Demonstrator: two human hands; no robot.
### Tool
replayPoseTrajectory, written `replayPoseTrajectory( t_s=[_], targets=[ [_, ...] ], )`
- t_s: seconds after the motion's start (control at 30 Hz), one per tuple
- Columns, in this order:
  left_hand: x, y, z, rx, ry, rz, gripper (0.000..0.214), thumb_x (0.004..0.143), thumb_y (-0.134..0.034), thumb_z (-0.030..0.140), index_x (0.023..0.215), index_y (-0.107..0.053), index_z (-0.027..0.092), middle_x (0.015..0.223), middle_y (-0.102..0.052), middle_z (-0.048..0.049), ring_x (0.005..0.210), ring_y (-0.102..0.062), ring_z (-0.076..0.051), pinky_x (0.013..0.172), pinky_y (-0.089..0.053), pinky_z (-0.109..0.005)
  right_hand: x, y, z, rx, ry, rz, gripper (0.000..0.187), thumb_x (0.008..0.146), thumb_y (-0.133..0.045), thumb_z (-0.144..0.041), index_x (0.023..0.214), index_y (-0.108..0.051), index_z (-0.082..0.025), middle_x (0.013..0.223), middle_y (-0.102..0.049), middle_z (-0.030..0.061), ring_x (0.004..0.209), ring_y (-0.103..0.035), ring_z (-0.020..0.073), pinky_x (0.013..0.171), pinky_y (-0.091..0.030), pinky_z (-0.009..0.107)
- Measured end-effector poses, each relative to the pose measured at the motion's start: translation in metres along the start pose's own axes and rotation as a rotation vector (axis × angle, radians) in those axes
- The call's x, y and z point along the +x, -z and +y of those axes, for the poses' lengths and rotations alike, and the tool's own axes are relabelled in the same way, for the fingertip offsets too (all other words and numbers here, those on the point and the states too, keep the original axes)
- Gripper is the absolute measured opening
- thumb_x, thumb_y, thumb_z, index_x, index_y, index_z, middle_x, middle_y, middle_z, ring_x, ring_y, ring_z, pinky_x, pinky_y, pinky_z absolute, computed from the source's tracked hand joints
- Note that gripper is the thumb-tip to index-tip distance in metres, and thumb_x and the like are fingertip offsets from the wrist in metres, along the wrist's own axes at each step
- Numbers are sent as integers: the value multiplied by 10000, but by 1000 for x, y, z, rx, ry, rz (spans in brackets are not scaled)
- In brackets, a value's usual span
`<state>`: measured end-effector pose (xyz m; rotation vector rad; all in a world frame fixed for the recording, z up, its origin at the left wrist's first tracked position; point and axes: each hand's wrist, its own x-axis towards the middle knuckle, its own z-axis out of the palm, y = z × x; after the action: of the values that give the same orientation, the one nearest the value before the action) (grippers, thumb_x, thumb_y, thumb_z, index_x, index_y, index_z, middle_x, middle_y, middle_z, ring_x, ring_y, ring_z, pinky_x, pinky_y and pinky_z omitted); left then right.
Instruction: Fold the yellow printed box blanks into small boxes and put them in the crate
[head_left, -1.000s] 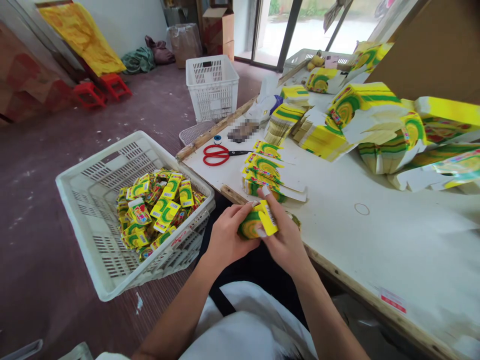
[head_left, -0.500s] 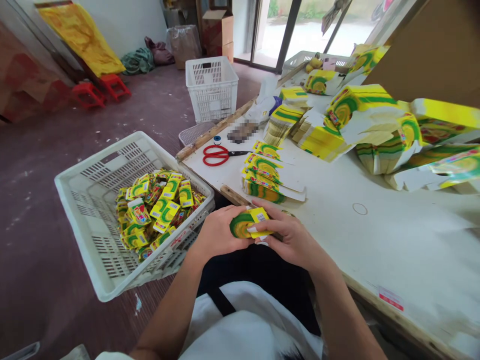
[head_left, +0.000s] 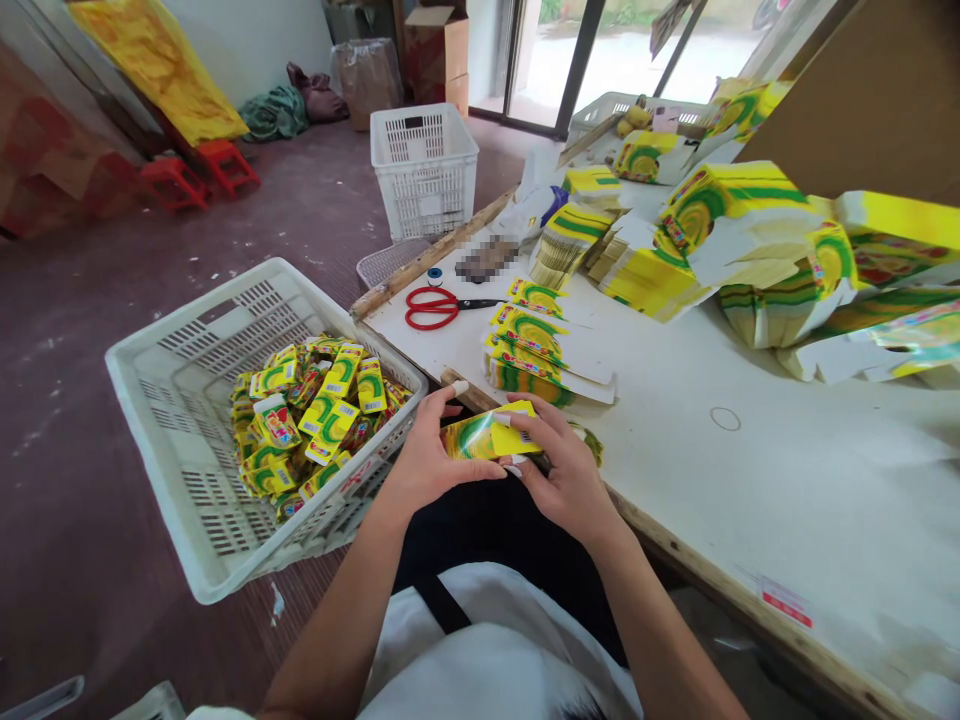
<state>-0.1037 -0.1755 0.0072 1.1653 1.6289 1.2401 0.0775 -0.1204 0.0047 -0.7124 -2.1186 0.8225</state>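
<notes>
A small yellow-and-green carton (head_left: 484, 436) is held over my lap at the table's near edge. My left hand (head_left: 424, 462) grips its left end, thumb stretched up. My right hand (head_left: 559, 470) pinches its right end with fingers curled over the top. Just beyond on the white table (head_left: 750, 470) lies a short stack of flat yellow-green carton blanks (head_left: 529, 350). A white plastic crate (head_left: 187, 400) on the floor to my left holds several folded cartons (head_left: 315, 410).
Red scissors (head_left: 435, 307) and a small tape roll (head_left: 435, 277) lie at the table's left end. Large heaps of carton blanks (head_left: 712, 240) cover the far table. A second white crate (head_left: 424, 170) and red stools (head_left: 199, 170) stand on the floor beyond.
Both hands turned the carton from upright to lying flatter and longer, and shifted it slightly left and up. My left thumb has lifted off it.
</notes>
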Motion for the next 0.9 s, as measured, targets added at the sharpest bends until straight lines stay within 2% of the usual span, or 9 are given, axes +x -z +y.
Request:
replayPoseTrajectory(
  t_s=[0.07, 0.17, 0.27, 0.37, 0.47, 0.53, 0.67, 0.8, 0.9],
  targets=[
    [1, 0, -3, -195, 113, 73, 773, 511, -878, 399, 1178, -550, 188, 1180, -607, -100, 1026, -621, -246, 840, -539, -364, 1, 1, 0, -23, -5, 42, 308, 866, -568, -190, 1168, -579, -249, 1286, -535, 148, 1208, -552, 294, 954, -488, 471],
    [2, -1, -4, -459, 199, 128, 587, 550, -856, 372, 1033, -591, 170, 971, -676, -46, 827, -659, -172, 760, -553, -306, 1, 1, 0, -61, -6, 85, 296, 865, -576, -201, 1155, -578, -262, 1274, -526, 142, 1200, -551, 301, 939, -492, 479],
    [2, -4, -3, -583, 220, 130, 506, 550, -855, 342, 953, -602, 168, 811, -678, 4, 714, -651, -133, 706, -553, -271, 0, 2, -1, -79, 15, 29, 245, 889, -546, -207, 1127, -582, -251, 1298, -499, 147, 1186, -548, 299, 924, -497, 475],
    [1, -6, -1, -574, 208, 169, 450, 557, -847, 321, 906, -608, 168, 738, -664, 30, 639, -633, -116, 643, -548, -251, -2, 5, -2, -71, 31, -87, 164, 899, -529, -194, 1047, -589, -230, 1267, -495, 148, 1137, -566, 284, 902, -508, 448],
    [1, -6, 4, -563, 207, 186, 442, 550, -851, 304, 894, -614, 158, 705, -661, 32, 600, -621, -106, 609, -539, -235, -4, 8, -4, -12, 44, -163, 171, 893, -536, -187, 1058, -554, -228, 1259, -487, 141, 1172, -540, 274, 947, -486, 443],
    [1, -6, 9, -579, 205, 163, 447, 550, -856, 307, 894, -618, 151, 691, -664, 27, 592, -624, -108, 603, -538, -230, -5, 7, -5, 56, 23, -118, 243, 890, -541, -203, 1126, -498, -238, 1301, -470, 139, 1238, -489, 278, 1000, -450, 466],
    [0, -14, 13, -605, 177, 128, 417, 609, -833, 354, 913, -624, 159, 696, -674, 18, 610, -645, -127, 613, -548, -245, -4, -3, -9, 92, -43, 56, 442, 898, -507, -215, 1304, -335, -248, 1415, -386, 152, 1369, -354, 287, 1096, -339, 545],
    [0, -13, 7, -566, 141, 210, 394, 634, -815, 357, 927, -631, 170, 722, -667, 23, 633, -629, -114, 642, -535, -233, 1, -14, -10, 68, -44, -1, 528, 893, -518, -230, 1368, -288, -238, 1458, -355, 167, 1401, -325, 292, 1125, -306, 549],
    [3, 10, -1, -365, 68, 398, 371, 668, -774, 387, 935, -630, 175, 750, -637, 18, 631, -589, -108, 647, -514, -238, 14, -9, -1, 179, -63, -33, 712, 843, -620, -320, 1426, -223, -220, 1463, -384, 187, 1298, -476, 298, 1063, -411, 504]
  ],
)
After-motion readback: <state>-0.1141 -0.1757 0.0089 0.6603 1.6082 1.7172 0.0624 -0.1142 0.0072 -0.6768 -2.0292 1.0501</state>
